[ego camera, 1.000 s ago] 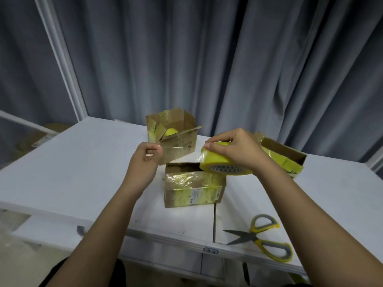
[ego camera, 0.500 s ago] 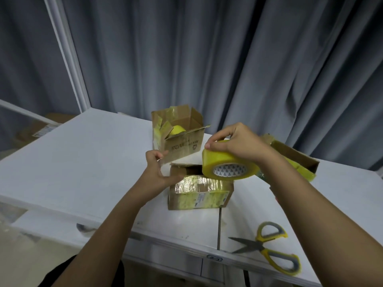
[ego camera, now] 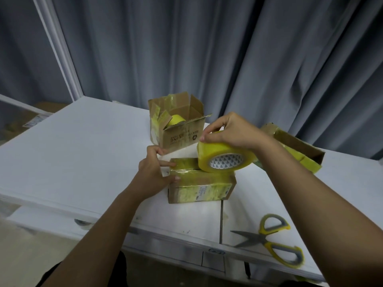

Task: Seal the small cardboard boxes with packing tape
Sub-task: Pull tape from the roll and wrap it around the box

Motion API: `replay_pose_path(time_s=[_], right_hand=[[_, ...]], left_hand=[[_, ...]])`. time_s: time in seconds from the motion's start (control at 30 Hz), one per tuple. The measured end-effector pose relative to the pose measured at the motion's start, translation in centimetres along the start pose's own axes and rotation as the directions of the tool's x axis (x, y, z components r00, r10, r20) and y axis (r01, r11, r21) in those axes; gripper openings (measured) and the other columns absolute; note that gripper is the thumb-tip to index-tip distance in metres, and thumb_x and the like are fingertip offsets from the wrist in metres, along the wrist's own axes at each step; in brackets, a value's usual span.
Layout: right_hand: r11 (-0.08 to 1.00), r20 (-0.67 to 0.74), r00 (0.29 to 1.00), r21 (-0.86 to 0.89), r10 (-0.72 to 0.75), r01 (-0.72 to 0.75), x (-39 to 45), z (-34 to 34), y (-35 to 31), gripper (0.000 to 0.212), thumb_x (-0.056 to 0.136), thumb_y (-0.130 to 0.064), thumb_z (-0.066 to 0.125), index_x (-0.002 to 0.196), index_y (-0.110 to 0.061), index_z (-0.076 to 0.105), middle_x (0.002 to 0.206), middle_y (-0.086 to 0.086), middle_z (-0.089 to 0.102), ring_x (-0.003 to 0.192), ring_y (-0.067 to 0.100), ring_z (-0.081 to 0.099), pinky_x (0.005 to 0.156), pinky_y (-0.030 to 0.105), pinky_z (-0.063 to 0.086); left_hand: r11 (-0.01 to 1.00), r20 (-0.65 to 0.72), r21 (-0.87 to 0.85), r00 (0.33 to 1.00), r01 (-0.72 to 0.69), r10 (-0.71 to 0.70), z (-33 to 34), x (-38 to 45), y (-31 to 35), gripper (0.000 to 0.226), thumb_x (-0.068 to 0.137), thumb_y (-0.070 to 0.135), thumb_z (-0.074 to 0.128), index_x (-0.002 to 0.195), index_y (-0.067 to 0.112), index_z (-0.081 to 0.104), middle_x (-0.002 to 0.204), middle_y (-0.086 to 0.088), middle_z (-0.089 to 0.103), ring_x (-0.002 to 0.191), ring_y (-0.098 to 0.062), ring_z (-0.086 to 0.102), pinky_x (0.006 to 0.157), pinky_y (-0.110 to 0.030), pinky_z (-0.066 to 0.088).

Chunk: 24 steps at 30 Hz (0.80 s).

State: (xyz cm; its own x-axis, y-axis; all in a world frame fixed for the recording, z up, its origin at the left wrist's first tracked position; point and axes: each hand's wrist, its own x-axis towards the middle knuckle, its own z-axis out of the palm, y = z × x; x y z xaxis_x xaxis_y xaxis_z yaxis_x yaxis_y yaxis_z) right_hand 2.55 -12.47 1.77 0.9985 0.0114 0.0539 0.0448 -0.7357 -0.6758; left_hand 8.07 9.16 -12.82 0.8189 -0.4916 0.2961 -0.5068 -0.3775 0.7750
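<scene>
Head view, downward over table (ego camera: 62, 154)

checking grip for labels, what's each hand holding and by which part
Right hand grips the tape roll by its outer rim. Left hand holds the closed box at its left end.

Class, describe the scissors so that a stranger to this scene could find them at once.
Start at the white table and go to its near right edge. The scissors lie open there, apart from the cardboard boxes. Their yellow-and-grey handles and metal blades mark them out.
</scene>
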Motion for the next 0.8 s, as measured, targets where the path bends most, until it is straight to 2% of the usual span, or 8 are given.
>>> replay_pose_path(time_s=[0.17,0.27,0.4,0.53,0.63,0.7,0.73,0.8], right_hand=[[0.998,0.018,1.0,-0.054,-0.019,0.02,0.6,-0.1,-0.1,0.004,0.074,-0.04,0.078,0.077,-0.037,0.078,0.077,-0.027,0.069,0.078,-0.013,0.06,0.057,0.002,0.039],[0.998,0.038,0.999,-0.055,-0.028,0.03,0.9,-0.2,-0.3,0.006,0.074,-0.041,0.077,0.078,-0.037,0.077,0.079,-0.026,0.07,0.08,-0.011,0.061,0.065,0.012,0.042],[0.997,0.041,0.999,-0.069,0.022,-0.019,0.9,0.8,0.6,0.01,0.073,-0.043,0.078,0.08,-0.035,0.078,0.077,-0.027,0.069,0.078,-0.012,0.059,0.058,0.009,0.042],[0.995,0.046,0.998,-0.092,0.045,-0.041,1.0,1.1,0.9,0.014,0.07,-0.05,0.078,0.081,-0.041,0.076,0.078,-0.027,0.068,0.078,-0.009,0.059,0.064,0.017,0.046],[0.986,0.04,0.998,-0.162,0.055,-0.048,1.3,1.3,0.8,0.03,0.063,-0.062,0.075,0.09,-0.05,0.072,0.078,-0.024,0.065,0.08,0.001,0.06,0.067,0.022,0.046],[0.971,0.017,0.998,-0.233,0.064,-0.058,1.4,1.5,0.6,0.044,0.058,-0.069,0.072,0.099,-0.05,0.068,0.08,-0.028,0.056,0.082,0.0,0.055,0.066,0.022,0.043],[0.963,0.003,0.998,-0.263,0.067,-0.064,1.5,1.6,0.5,0.046,0.057,-0.071,0.071,0.098,-0.049,0.068,0.079,-0.03,0.053,0.081,-0.002,0.053,0.065,0.022,0.042],[0.951,-0.017,0.997,-0.3,0.069,-0.071,1.6,2.0,0.4,0.043,0.057,-0.075,0.068,0.09,-0.047,0.069,0.077,-0.03,0.053,0.079,-0.003,0.052,0.062,0.022,0.041]], left_hand=[[1.0,-0.002,-0.01,1.0,0.0,0.0,0.0,0.2,0.1,0.076,0.06,0.019,0.09,0.099,0.028,0.025,0.099,0.031,0.05,0.09,-0.007,0.067,0.088,-0.048,0.05],[1.0,-0.014,-0.005,1.0,-0.002,0.002,-0.1,0.2,0.1,0.076,0.059,0.019,0.09,0.098,0.03,0.025,0.098,0.03,0.052,0.088,-0.003,0.066,0.089,-0.048,0.049],[0.999,-0.035,-0.037,0.999,0.021,-0.022,0.3,0.0,-0.3,0.077,0.059,0.016,0.09,0.094,0.034,0.024,0.097,0.025,0.057,0.09,-0.002,0.066,0.089,-0.041,0.048],[0.955,0.064,-0.274,0.993,0.112,-0.098,-0.4,0.0,0.0,0.076,0.061,0.008,0.087,0.094,0.034,0.024,0.113,0.018,0.043,0.101,-0.01,0.066,0.079,-0.031,0.057],[0.81,0.181,-0.524,0.964,0.261,-0.194,-1.7,-0.1,0.6,0.074,0.056,0.036,0.09,0.095,0.034,0.027,0.121,0.012,0.042,0.106,-0.007,0.062,0.084,-0.029,0.053],[0.772,0.182,-0.541,0.943,0.333,-0.279,-2.3,-0.2,1.2,0.057,0.069,0.062,0.071,0.097,0.03,0.031,0.118,0.015,0.049,0.102,-0.005,0.063,0.088,-0.028,0.043],[0.781,0.148,-0.519,0.936,0.348,-0.319,-2.3,-0.1,1.3,0.046,0.08,0.065,0.056,0.097,0.028,0.034,0.115,0.015,0.051,0.096,-0.003,0.066,0.085,-0.026,0.039],[0.806,0.04,-0.476,0.924,0.352,-0.38,-2.0,0.0,1.0,0.027,0.096,0.054,0.037,0.094,0.027,0.038,0.105,0.009,0.053,0.086,-0.004,0.067,0.082,-0.026,0.042]])
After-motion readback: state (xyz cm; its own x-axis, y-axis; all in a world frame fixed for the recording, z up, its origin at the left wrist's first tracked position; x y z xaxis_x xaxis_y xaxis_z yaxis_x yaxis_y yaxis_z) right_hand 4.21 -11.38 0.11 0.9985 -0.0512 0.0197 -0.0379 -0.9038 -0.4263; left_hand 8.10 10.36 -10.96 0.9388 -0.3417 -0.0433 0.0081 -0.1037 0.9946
